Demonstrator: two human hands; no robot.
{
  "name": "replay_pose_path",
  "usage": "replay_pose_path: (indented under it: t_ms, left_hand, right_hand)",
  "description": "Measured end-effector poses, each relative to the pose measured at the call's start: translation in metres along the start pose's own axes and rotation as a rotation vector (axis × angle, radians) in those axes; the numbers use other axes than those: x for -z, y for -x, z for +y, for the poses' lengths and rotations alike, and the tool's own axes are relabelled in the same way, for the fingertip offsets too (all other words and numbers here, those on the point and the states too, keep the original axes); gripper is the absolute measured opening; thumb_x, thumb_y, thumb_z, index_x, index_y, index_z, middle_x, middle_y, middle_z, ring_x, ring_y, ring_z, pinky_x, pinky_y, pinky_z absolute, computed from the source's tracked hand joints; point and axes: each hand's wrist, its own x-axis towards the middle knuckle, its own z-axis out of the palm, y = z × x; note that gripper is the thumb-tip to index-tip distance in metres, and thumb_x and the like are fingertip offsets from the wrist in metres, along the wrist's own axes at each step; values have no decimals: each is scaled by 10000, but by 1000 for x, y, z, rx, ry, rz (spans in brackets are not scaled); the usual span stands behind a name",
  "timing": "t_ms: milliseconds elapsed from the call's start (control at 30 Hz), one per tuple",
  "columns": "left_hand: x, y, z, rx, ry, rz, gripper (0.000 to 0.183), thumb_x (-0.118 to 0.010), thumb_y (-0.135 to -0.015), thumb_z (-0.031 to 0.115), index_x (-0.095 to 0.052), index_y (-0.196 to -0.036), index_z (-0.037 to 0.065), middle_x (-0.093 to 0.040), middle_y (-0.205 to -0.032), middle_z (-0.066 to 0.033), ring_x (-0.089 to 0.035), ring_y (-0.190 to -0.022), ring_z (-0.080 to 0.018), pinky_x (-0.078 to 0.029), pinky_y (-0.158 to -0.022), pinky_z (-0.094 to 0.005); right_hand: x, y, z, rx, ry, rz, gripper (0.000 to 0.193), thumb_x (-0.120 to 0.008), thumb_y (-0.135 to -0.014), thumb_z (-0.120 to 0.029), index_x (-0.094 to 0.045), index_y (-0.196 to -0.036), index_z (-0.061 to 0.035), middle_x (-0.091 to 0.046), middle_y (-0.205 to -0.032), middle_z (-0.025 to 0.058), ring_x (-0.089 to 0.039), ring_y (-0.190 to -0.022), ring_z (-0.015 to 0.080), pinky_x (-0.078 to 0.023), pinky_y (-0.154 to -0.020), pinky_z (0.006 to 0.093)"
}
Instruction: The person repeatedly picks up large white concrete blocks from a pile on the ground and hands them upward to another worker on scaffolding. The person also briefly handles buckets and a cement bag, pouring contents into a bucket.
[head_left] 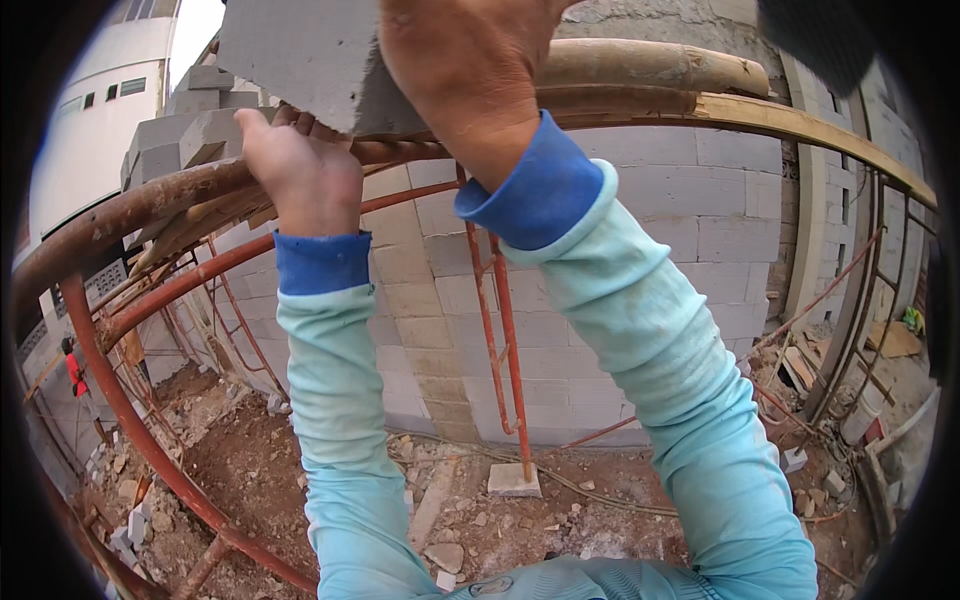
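Observation:
A grey lightweight concrete block (295, 55) is raised at the top of the head view, tilted, its upper part cut off by the picture's edge. My left hand (305, 175) supports its lower edge, fingers curled beneath it and thumb sticking out to the left. Against the block's right side is my right hand (465, 65), its fingers mostly hidden or out of the picture. Both arms reach up in light blue sleeves with dark blue cuffs. Just below the block runs a rusty scaffold pipe (190, 185), close to my left wrist.
Several grey blocks (160, 145) are stacked at the upper left. Bamboo poles (650, 68) and a wooden plank (810, 130) lie across the scaffold. Behind stands a block wall (660, 220); a red scaffold frame (515, 370) rests before it. Rubble covers the ground (250, 450). Another person (75, 370) stands far left.

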Motion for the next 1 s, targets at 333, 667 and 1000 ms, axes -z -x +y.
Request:
replay_pose_path:
  t_ms: [333,667,1000]
  left_hand:
    - [51,244,-91,349,-467,212,573,-402,-1057,385,-420,-1401,-74,-486,-1404,-194,-492,-1286,-267,-365,-1098,-392]
    - [202,499,-261,1592,-632,-101,519,-548,-999,456,-551,-1311,41,-606,-1219,-99,-586,-1073,-225,-460,-943,-365]
    - [126,853,-345,2392,-752,-718,442,-565,-1001,443,-583,-1226,63,-678,-1053,-105,-673,-890,-225,-547,-745,-327]
  right_hand:
    - [12,28,-7,221,445,-113,388,-723,-746,-339,-629,-1002,-62,-591,-914,117,-595,-914,289,-454,-802,416]
    - [446,277,32,-479,817,-303,313,-645,-903,-320,-664,-1066,-53,-615,-882,118,-598,-882,317,-479,-764,452]
    - [873,680,-344,-2096,1712,1054,567,-553,-916,-551,-724,-1076,-35,-694,-1104,244,-649,-1067,415,-491,-945,490]
